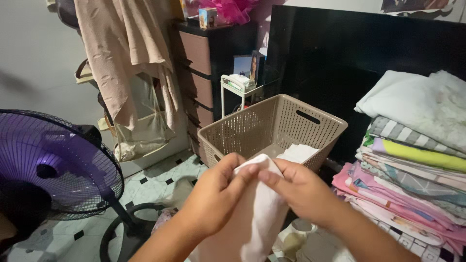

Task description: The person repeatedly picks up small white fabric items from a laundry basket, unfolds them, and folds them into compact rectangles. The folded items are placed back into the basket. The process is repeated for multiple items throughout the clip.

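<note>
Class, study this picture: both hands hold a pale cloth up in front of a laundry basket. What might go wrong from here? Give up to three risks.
1. The left hand and right hand pinch only the top edge of the pale cloth, so it could slip and fall.
2. The cloth hangs down near the purple fan; it might catch there.
3. The beige basket sits beside a tall stack of folded linens, which a nudge might topple.

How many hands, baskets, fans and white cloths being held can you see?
Hands: 2, left hand and right hand
Baskets: 1, beige basket
Fans: 1, purple fan
White cloths held: 1, white cloth
Total: 5
</note>
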